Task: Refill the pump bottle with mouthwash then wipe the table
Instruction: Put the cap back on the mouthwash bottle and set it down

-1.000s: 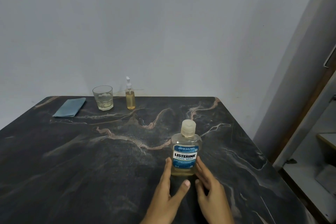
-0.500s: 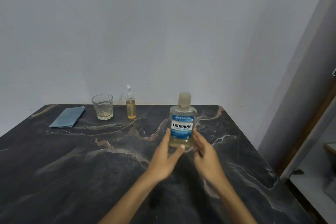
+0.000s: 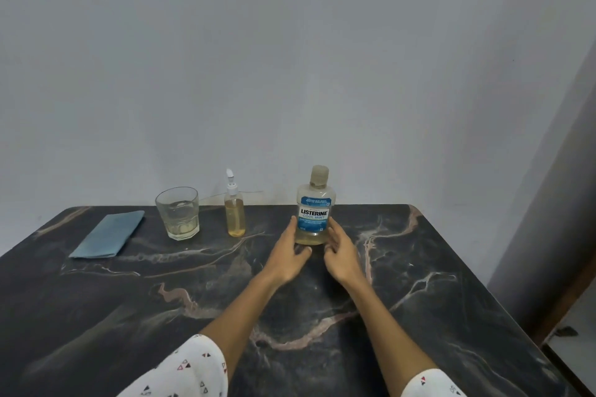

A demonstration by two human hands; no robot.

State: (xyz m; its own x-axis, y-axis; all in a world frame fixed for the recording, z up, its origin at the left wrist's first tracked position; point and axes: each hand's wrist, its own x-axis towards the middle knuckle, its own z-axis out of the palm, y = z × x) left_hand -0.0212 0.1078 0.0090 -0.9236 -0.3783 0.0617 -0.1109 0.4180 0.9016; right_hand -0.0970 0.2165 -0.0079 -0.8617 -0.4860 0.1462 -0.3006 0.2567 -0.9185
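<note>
Flanking: both hands sit either side of the clear plastic mouthwash bottle with blue label and pale cap (image 3: 315,206), which stands upright on the dark marbled stone worktop (image 3: 419,284) near its far edge, right of centre.
Left hand (image 3: 288,254): fingers curved along the bottle's left side, fingertips touching the label edge, thumb lying in front of the base; loose, not clenched round it.
Right hand (image 3: 341,251): fingers spread and relaxed against the bottle's lower right side; contact light, no full grasp visible.
Bottle contents: pale yellow liquid, low level; cap on.
Small clear pump bottle with white nozzle (image 3: 234,209): upright near the far edge, just left of the mouthwash bottle, apart from it; amber liquid about two-thirds up.
Faceted drinking glass (image 3: 177,213): left of the pump bottle, a little liquid at the bottom.
Folded blue-grey cloth (image 3: 108,235): flat, towards the far left corner.
Sleeves: white, small triangle print, at the near edge.
</note>
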